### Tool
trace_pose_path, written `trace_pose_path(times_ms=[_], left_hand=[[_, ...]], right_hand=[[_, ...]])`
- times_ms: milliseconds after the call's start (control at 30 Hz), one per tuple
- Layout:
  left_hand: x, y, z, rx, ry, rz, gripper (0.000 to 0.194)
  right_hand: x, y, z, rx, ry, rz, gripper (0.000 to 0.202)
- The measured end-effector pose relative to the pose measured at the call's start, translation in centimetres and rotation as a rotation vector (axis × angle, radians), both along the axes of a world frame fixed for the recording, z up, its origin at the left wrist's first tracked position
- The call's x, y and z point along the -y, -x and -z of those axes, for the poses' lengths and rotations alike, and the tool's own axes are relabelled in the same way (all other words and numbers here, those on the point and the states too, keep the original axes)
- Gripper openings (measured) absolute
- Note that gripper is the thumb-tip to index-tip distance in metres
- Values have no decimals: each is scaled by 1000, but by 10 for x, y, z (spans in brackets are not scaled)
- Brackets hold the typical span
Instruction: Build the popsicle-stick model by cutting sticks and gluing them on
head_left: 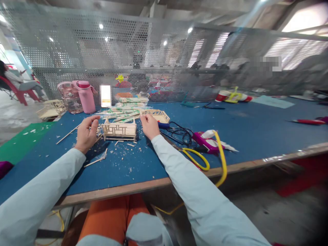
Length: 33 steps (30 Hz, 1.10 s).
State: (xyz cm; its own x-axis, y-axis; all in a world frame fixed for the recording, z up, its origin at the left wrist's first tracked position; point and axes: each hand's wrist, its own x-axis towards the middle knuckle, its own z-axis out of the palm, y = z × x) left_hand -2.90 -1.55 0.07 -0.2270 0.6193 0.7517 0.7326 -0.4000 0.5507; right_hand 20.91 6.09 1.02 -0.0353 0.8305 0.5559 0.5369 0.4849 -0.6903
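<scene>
A small model made of wooden sticks [119,131], with a lattice front, stands on the blue table between my hands. My left hand [87,134] is just left of it, fingers loosely bent, thumb and forefinger apart, with nothing visible between them. To the right of the model, my right hand [149,125] has its fingers curled together; whatever they may hold is hidden. Behind that hand lies another wooden frame piece [160,117]. Bundled sticks in green-printed wrapping [130,110] lie behind the model. Stick offcuts [96,162] and crumbs are scattered in front.
Right of my right hand are a purple glue gun [206,141], a black cable [183,133] and yellow-handled scissors [197,159]. A pink bottle [87,99] and a clear jug [72,99] stand back left. A perforated metal screen [164,51] runs behind the table.
</scene>
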Motion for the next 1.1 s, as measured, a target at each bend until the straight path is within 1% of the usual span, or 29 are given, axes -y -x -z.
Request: trace_pose_path(times_ms=[67, 133, 167, 233, 267, 300, 367, 433, 500, 600, 700, 767, 833, 933, 1000, 1100], left_hand=[[0, 0, 0, -47, 0, -14, 36], [0, 0, 0, -56, 36, 8, 36], [0, 0, 0, -59, 65, 34, 37], [-1, -1, 0, -78, 115, 104, 37], [-1, -1, 0, -93, 130, 135, 37], [-2, -1, 0, -107, 137, 156, 36], [-2, 0, -1, -121, 143, 165, 34], [-3, 0, -1, -114, 155, 157, 32], [-4, 1, -1, -95, 165, 157, 32], [-3, -1, 0, -36, 197, 176, 33], [-1, -5, 2, 71, 302, 223, 41], [1, -8, 1, 140, 371, 257, 50], [2, -10, 1, 171, 410, 285, 57], [1, -8, 2, 97, 435, 302, 60], [-1, -5, 4, 40, 431, 294, 58], [-6, -2, 6, 64, 383, 255, 50]], right_hand=[[6, 0, -3, -10, -26, -43, 39], [14, -1, -7, -31, -95, -109, 37], [18, -2, -8, -34, -143, -152, 31], [24, -4, -10, 9, -223, -252, 10], [26, -5, -10, 50, -238, -295, 11], [27, -5, -9, 93, -230, -327, 23], [24, -5, -4, 153, -146, -350, 42], [18, -3, 1, 156, -22, -340, 49], [12, -1, 6, 125, 66, -300, 49], [4, 0, 9, 60, 102, -187, 47], [1, -2, 8, 24, 166, -115, 49], [2, -3, 7, 42, 200, -151, 51], [3, -4, 6, 86, 180, -247, 55], [3, -6, 7, 110, 173, -372, 58], [1, -5, 9, 42, 227, -406, 58], [-5, 0, 14, -101, 278, -406, 53]])
